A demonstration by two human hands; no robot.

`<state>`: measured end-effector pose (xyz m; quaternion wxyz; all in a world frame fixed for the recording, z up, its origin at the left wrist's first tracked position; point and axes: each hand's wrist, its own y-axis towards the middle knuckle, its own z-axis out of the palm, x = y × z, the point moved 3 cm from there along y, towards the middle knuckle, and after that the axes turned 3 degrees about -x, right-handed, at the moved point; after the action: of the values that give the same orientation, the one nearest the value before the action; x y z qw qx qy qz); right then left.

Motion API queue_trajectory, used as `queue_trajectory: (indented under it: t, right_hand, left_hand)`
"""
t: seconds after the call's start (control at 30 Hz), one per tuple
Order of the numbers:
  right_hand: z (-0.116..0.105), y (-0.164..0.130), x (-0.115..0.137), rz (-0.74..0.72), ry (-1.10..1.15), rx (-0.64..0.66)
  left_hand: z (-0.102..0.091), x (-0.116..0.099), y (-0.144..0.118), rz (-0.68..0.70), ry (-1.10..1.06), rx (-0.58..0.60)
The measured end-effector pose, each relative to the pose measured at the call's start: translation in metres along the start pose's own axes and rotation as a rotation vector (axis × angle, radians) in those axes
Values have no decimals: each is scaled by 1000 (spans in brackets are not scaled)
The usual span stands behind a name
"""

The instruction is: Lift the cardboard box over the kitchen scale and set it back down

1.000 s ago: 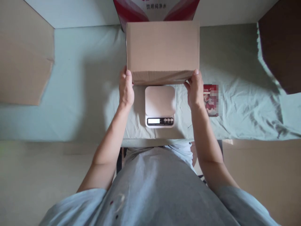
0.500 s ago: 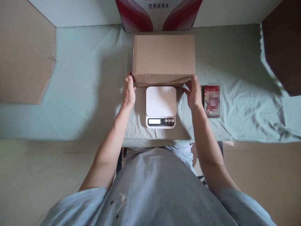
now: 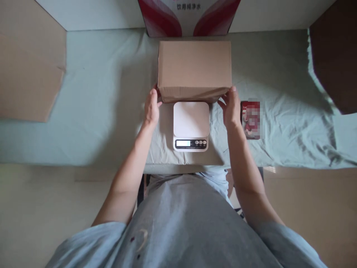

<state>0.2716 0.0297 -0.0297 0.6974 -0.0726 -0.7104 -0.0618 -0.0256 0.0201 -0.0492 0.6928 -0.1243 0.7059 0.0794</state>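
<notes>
The cardboard box [image 3: 194, 70] sits on the green cloth [image 3: 97, 104] at twelve o'clock from the scale [image 3: 191, 126], its near edge just beyond the white platform. The left hand [image 3: 151, 108] touches the box's near corner at nine o'clock, fingers loosely spread. The right hand [image 3: 231, 108] touches the opposite corner at three o'clock, also open. Neither hand clasps the box.

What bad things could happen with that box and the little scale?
The box is wider than the scale, so set on it, it might tip or hide the display. Both hands, left hand and right hand, touch only its near corners, so it could slip. The cloth is wrinkled, so the scale might wobble.
</notes>
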Motion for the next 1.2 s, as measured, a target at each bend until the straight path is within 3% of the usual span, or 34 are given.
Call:
queue_trajectory:
  t: [0.23, 0.33, 0.47, 0.6, 0.77, 1.07, 1.2]
  right_hand:
    - [5, 4, 25, -54, -12, 41]
    - [-4, -11, 48, -102, 12, 42]
    - [-12, -57, 72, -137, 37, 60]
    - [-18, -102, 69, -62, 9, 52]
    - [-24, -132, 60, -31, 22, 28]
    - [-26, -151, 39, 35, 64, 57]
    - [-35, -151, 39, -7, -10, 58]
  left_hand:
    - [10, -36, -3, 138, 97, 43]
    - [4, -62, -26, 213, 107, 36]
    - [-11, -81, -73, 223, 90, 9]
    - [-23, -72, -118, 181, 122, -17]
    - [-25, -57, -152, 118, 132, 14]
    - [-31, -41, -155, 88, 127, -73]
    - [-32, -37, -162, 98, 93, -107]
